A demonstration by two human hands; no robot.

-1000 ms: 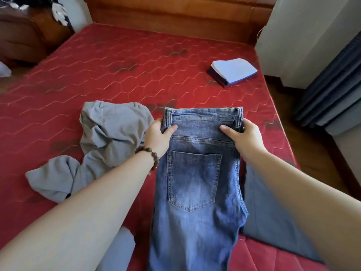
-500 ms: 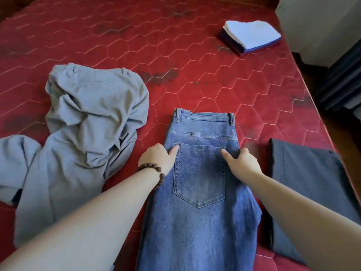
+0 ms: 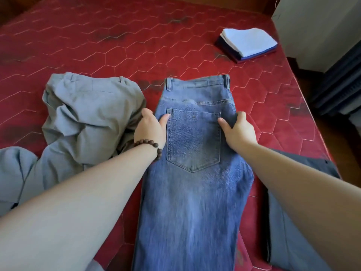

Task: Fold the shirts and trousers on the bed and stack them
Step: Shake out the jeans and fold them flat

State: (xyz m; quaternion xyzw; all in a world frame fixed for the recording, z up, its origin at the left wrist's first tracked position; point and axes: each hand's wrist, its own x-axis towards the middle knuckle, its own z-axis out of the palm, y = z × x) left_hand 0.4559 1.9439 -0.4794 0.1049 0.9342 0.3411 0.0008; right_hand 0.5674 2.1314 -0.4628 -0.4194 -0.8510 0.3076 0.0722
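Denim jeans (image 3: 192, 173) flat on bed (image 3: 117, 45) | left hand (image 3: 150, 130), right hand (image 3: 237, 131) gripping sides

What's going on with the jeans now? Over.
Left hand and right hand grip the jeans at both sides. Jeans flat on bed. Crumpled grey trousers alongside.

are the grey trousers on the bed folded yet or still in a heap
Still in a heap. The grey trousers lie crumpled, creased and bunched beside the left hand, untouched.
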